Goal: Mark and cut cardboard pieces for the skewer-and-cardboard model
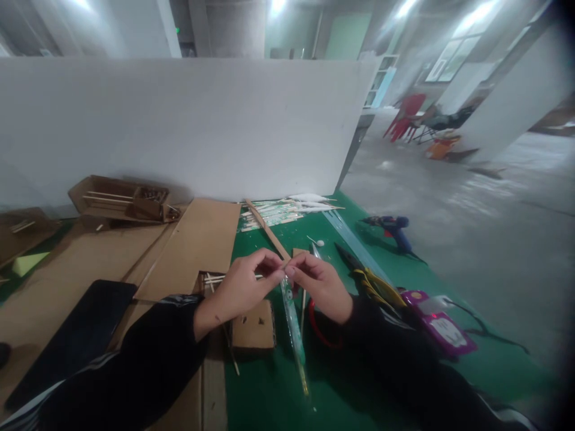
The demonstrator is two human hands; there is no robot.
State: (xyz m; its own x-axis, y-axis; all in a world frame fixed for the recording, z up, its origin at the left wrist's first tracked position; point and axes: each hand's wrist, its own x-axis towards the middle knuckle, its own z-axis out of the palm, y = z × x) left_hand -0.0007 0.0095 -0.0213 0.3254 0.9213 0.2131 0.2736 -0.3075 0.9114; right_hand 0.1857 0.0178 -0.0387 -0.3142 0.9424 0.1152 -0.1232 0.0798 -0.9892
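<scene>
Both hands meet at the middle of the view, thumbs and forefingers pinched together at the upper end of a clear wrapper with green print (293, 323). My left hand (247, 280) is closed in a pinch on the left side of that end. On the right side, my right hand (320, 282) pinches the same end. The wrapper slants down toward me, with a yellowish tip at its lower end. Below my left hand lies a small cardboard block (254, 328) beside thin sticks. Red scissor handles (320, 335) show partly under my right hand.
Pliers with yellow handles (381, 288), a purple device (442, 329) and a blue drill (395, 230) lie to the right. Wrapped sticks (274, 216) are spread at the back. Cardboard sheets (197, 239), a black flat object (76, 341) and a cardboard box (105, 200) are on the left.
</scene>
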